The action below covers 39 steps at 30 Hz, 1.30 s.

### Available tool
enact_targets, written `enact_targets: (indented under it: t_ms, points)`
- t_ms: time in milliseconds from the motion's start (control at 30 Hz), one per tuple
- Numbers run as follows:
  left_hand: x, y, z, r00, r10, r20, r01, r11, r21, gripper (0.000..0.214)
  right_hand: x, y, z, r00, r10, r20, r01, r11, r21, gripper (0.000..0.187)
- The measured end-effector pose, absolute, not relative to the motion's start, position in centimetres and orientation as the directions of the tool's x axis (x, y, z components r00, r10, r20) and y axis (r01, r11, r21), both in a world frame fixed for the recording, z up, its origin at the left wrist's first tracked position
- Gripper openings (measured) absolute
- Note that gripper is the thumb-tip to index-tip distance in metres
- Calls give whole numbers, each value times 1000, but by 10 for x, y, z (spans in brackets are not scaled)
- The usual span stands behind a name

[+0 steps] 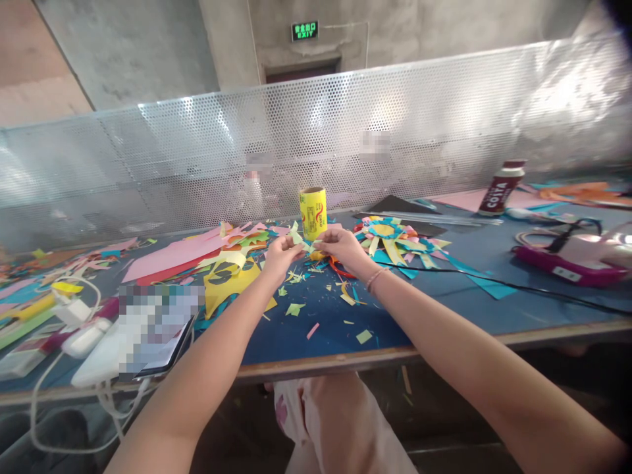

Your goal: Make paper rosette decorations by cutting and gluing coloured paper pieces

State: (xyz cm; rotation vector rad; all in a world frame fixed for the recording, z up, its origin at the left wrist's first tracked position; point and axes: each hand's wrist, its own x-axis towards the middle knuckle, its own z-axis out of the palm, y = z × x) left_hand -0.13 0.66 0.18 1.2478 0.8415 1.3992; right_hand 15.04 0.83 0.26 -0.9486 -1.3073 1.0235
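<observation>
A blue table runs under a perforated metal screen, with bare concrete walls and a green exit sign beyond. A yellow roll stands upright near the table's middle. Paper scraps lie all around it: pink sheets to its left and a paper flower just to its right. Far right of the roll stands a capped bottle; what it holds I cannot tell. Both arms stretch forward over the table edge. Just in front of the roll, the left hand and right hand meet, fingertips of each pinching a small pale strip held between them above the table.
</observation>
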Motion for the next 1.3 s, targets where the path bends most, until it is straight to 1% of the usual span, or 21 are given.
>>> enact_targets:
  t_ms: [133,533,800,1033,1300]
  points:
    - [-1,7,2,102,961,259,-244,-228,943,20,151,8,3,-27,952,303,-52,302,-952,32]
    - [-1,8,0,106,959,265,-228,-236,945,21,151,10,0,-43,940,339,-26,338,-941,29]
    - [-1,6,2,106,959,261,-231,-232,945,21,151,11,0,-21,917,398,74,398,-914,26]
    - [-1,6,2,92,960,264,-252,-234,939,21,151,11,-3,-34,898,438,128,439,-889,22]
    - [0,3,5,80,966,244,-271,-214,938,20,150,11,-3,-38,883,468,134,468,-873,21]
